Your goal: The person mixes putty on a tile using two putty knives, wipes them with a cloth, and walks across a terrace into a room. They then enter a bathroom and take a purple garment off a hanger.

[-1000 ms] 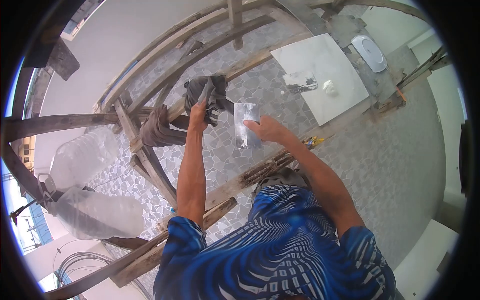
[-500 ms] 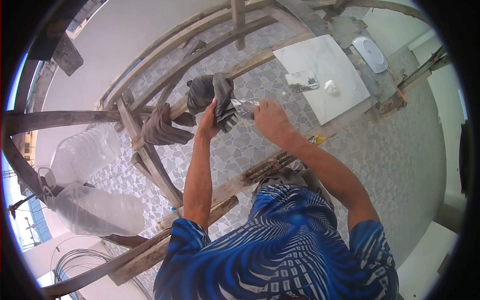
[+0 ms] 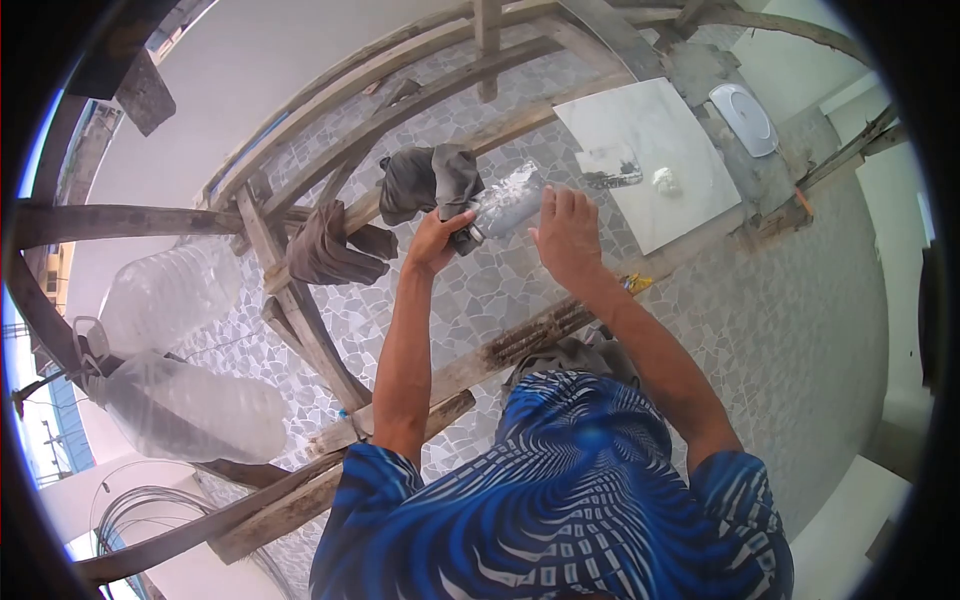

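My left hand (image 3: 436, 241) is closed on a grey cloth (image 3: 462, 185) and the near end of a shiny metal scraper blade (image 3: 512, 200), which lies across it and points up to the right. Just right of the blade is my right hand (image 3: 570, 232), its fingers bent; whether they touch the blade's edge I cannot make out. More dark grey cloth (image 3: 410, 185) hangs over the wooden beam beside my left hand. To the right, a white board (image 3: 650, 215) bears a second flat blade (image 3: 610, 168) smeared with white and a small heap of white paste (image 3: 665, 181).
Wooden beams (image 3: 300, 325) frame the work area above a stone-patterned floor (image 3: 480, 290). A brown cloth (image 3: 325, 245) hangs at the left, near large clear plastic bottles (image 3: 200, 405). A white oval lid-like object (image 3: 743, 119) lies beyond the board. Coiled wire (image 3: 160, 510) is at lower left.
The metal blade has turned and its broad face now shows, with its near end at my left hand. My right hand has moved right and its fingers have loosened from the blade.
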`<move>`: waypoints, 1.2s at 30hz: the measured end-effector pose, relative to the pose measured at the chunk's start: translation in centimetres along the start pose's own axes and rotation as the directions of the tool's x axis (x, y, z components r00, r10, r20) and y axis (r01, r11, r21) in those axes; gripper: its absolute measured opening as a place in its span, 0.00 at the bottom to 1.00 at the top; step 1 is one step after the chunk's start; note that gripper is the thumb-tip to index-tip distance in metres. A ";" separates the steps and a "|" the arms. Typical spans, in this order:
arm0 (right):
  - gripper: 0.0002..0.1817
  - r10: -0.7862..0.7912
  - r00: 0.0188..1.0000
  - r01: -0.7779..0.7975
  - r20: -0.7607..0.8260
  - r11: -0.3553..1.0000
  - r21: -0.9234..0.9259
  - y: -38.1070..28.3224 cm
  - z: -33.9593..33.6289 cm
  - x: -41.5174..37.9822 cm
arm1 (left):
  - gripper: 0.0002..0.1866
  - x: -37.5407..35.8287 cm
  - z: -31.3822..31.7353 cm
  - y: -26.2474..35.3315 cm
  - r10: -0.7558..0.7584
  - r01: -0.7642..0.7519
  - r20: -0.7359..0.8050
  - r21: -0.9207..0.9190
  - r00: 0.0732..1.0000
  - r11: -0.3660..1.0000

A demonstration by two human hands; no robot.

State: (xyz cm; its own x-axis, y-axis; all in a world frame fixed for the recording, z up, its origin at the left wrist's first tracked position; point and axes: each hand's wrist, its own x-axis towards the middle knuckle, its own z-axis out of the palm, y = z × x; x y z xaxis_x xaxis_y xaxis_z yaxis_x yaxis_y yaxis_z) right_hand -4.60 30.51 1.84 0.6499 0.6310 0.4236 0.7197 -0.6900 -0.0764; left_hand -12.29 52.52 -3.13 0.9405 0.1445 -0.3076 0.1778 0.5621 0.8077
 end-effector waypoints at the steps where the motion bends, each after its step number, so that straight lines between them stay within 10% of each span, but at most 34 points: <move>1: 0.23 0.119 0.986 -0.141 0.120 0.971 0.191 -0.2 -0.1 -0.9 | 0.15 -0.1 0.0 -0.2 0.019 -0.019 -0.021 -0.014 1.000 1.000; 3: 0.26 0.277 0.873 -0.457 0.401 0.752 0.475 -0.3 -0.3 -2.2 | 0.18 0.2 -0.2 -1.0 -0.002 0.000 -0.034 -0.040 0.999 0.999; 6: 0.23 0.014 0.499 -0.853 0.867 -0.170 0.494 -1.0 0.7 -1.1 | 0.18 0.7 0.9 -1.8 -0.010 0.009 -0.043 -0.026 0.999 1.000; 9: 0.21 0.093 0.574 -0.714 0.814 -0.429 0.553 -1.0 4.2 -1.2 | 0.13 0.8 1.5 -2.1 -0.015 0.014 -0.082 -0.011 0.997 1.000; 15: 0.23 0.007 0.589 -0.786 0.808 -0.225 0.575 0.7 3.6 -0.8 | 0.25 1.3 -2.7 -3.5 0.013 0.118 -0.241 0.523 0.970 0.844; 19: 0.28 0.138 0.643 -0.762 0.753 0.211 0.612 2.5 6.0 -1.4 | 0.33 1.5 -4.5 -3.9 0.062 0.244 -0.327 0.805 0.943 0.541; 21: 0.27 0.143 0.682 -0.641 0.717 0.588 0.493 3.5 6.0 -1.2 | 0.30 1.0 -4.6 -5.0 0.483 0.188 -0.346 0.919 0.804 0.346; 26: 0.28 0.157 0.808 -0.540 0.568 0.584 0.606 2.6 5.0 -1.4 | 0.24 -1.7 -5.4 -2.6 0.831 0.006 -0.125 0.990 0.542 0.144; 29: 0.28 0.138 0.783 -0.592 0.606 0.464 0.659 2.0 5.8 -1.5 | 0.22 -1.7 -6.0 -1.2 0.526 0.029 -0.497 0.745 0.690 0.666; 31: 0.28 0.131 0.759 -0.626 0.638 0.419 0.658 1.4 5.2 -1.2 | 0.22 -1.4 -7.6 -1.9 0.341 -0.169 -0.486 0.364 0.805 0.916; 33: 0.27 0.137 0.737 -0.651 0.662 0.407 0.641 0.8 3.3 -0.8 | 0.21 -0.7 -7.4 -2.2 0.157 -0.223 -0.512 -0.071 0.845 0.972; 36: 0.27 0.127 0.732 -0.672 0.669 0.294 0.680 0.7 3.6 -1.3 | 0.24 -0.5 -7.3 -1.7 -0.005 -0.115 -0.470 -0.226 0.883 0.967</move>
State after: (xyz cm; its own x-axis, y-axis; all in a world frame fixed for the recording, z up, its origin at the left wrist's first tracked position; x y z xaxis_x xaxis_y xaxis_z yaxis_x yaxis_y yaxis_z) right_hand -4.12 30.46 -2.01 0.7304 0.6118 -0.3036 -0.0589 -0.3863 -0.9205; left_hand -15.15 57.41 -7.99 0.6933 0.5074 -0.5117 -0.0014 0.7110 0.7032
